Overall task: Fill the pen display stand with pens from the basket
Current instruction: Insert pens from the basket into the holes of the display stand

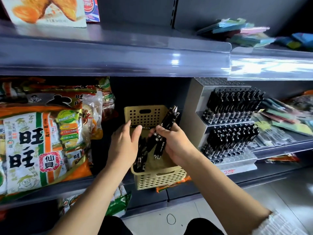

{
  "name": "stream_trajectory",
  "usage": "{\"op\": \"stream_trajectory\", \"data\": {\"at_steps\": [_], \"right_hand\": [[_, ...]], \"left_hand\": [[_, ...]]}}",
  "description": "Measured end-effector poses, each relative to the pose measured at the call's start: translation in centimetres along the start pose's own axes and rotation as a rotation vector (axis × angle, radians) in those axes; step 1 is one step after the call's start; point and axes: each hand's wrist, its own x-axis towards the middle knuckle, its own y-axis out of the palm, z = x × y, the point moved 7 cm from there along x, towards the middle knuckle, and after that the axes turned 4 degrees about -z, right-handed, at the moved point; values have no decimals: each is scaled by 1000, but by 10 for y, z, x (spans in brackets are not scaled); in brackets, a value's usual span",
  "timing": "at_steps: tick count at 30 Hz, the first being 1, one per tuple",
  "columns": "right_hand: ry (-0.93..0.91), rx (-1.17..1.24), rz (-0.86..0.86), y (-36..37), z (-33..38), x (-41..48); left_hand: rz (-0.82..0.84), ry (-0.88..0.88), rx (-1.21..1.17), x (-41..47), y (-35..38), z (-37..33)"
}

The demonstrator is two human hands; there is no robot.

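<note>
Right hand (176, 146) fingers clamped round a bundle of pens (166, 128), gathered over basket (157, 179) for transfer to stand (237, 161) (front holes unfilled). Left hand (124, 146) fingers apart, steadying.

Shelf (264, 173) with snack bags (42, 141), basket (157, 180), pen stand (191, 107)

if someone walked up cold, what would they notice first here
At centre, the right hand grips a bundle of black pens over the beige basket, with the left hand open beside it. Just to the right is the tiered stand, packed with more black pens but with empty holes along its front. Bright orange snack bags crowd the left.
</note>
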Motion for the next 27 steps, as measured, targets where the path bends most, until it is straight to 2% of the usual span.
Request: {"op": "stream_trajectory", "data": {"at_steps": [2, 4, 7, 13, 17, 23, 27], "right_hand": [[-30, 52, 36, -1, 10, -10], [-44, 109, 80, -2, 17, -21], [-8, 177, 138, -7, 22, -37], [60, 195, 173, -24, 25, -61], [69, 164, 135, -38, 23, -73], [59, 133, 77, -60, 17, -83], [41, 50, -2, -78, 18, -88]], "left_hand": [[43, 158, -94, -11, -2, -25], [177, 281, -100, -26, 5, -50], [274, 357, -76, -42, 14, -70], [397, 314, -39, -62, 31, -80], [438, 267, 7, -76, 38, -90], [466, 266, 106, -92, 54, -98], [443, 237, 92, -105, 61, -110]]}}
